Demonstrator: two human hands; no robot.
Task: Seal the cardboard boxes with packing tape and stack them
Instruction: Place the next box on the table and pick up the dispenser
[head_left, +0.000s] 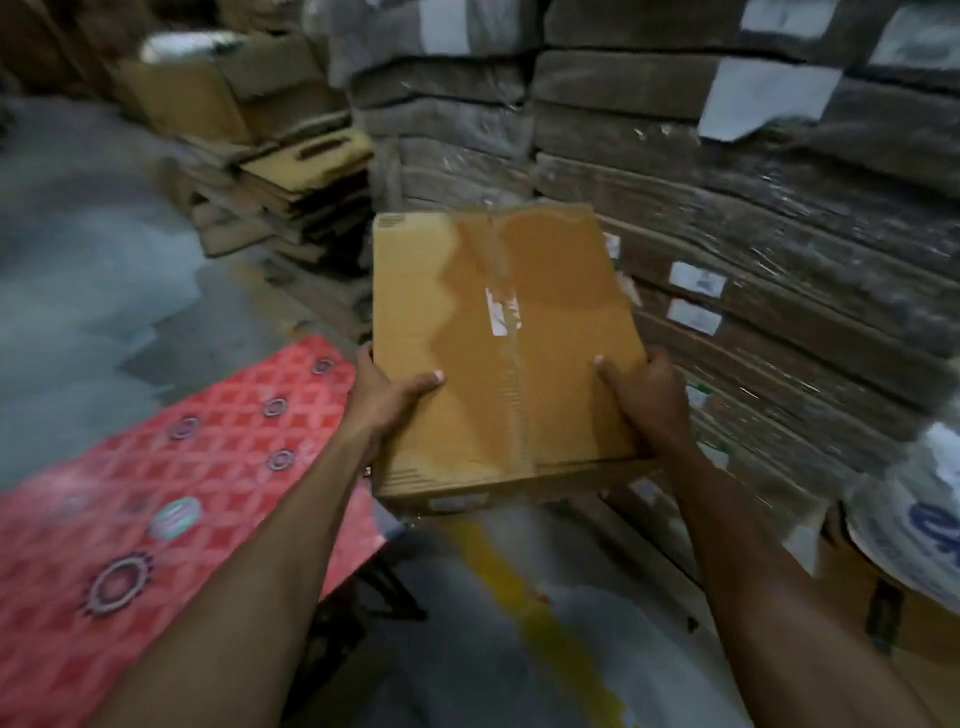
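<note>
While both hands carry it in air, cardboard box (498, 353) sits between them, top face up. Fingers of left hand (387, 395) curl round near-left edge, thumb on top; right hand (644, 400) grips near-right edge same way. Between thumbs, clear tape (511, 332) runs along centre seam. Outside left hand, red patterned table (156, 493); beyond box, wrapped flat-carton stacks (727, 208).

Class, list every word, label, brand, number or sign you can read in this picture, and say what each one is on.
Nothing here can be read.
Label on the near side of the cardboard box: too blurred.
White labels on the wrapped stacks: too blurred.
Blue lettering on the white sack: blurred and cut off.
</note>
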